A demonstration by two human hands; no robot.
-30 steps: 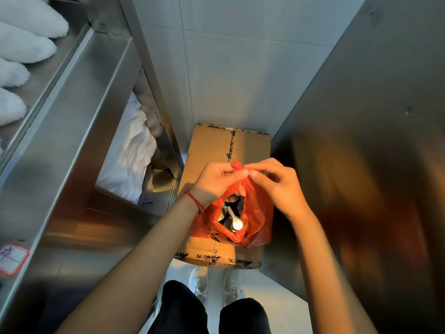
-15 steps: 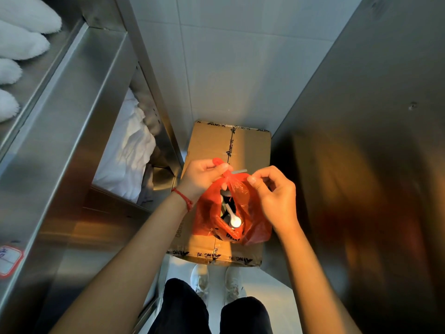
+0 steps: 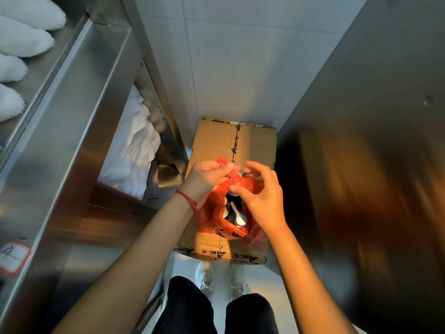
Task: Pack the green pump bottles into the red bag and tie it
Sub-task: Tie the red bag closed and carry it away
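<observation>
The red plastic bag [image 3: 212, 218] sits on a closed cardboard box [image 3: 216, 141] in front of me. Through its open mouth I see a pump bottle's silvery pump head [image 3: 239, 216]; the bottles' bodies are mostly hidden in the dark inside. My left hand [image 3: 204, 177] pinches one red bag handle, whose end sticks up above my fingers. My right hand [image 3: 261, 194] pinches the bag's other handle by the thumb and forefinger, its remaining fingers spread. Both hands meet just above the bag's mouth.
A steel shelf unit [image 3: 79, 131] rises on the left, with white towels [image 3: 137, 150] on a lower shelf and rolled white ones [image 3: 21, 42] on top. A steel panel [image 3: 361, 165] closes the right side. A white tiled wall [image 3: 240, 56] is behind the box. My shoes [image 3: 204, 273] stand below.
My hands have shifted the handles: the left one now holds a handle end upright, and the right hand has opened its outer fingers while pinching the red plastic nearer the bag's mouth.
</observation>
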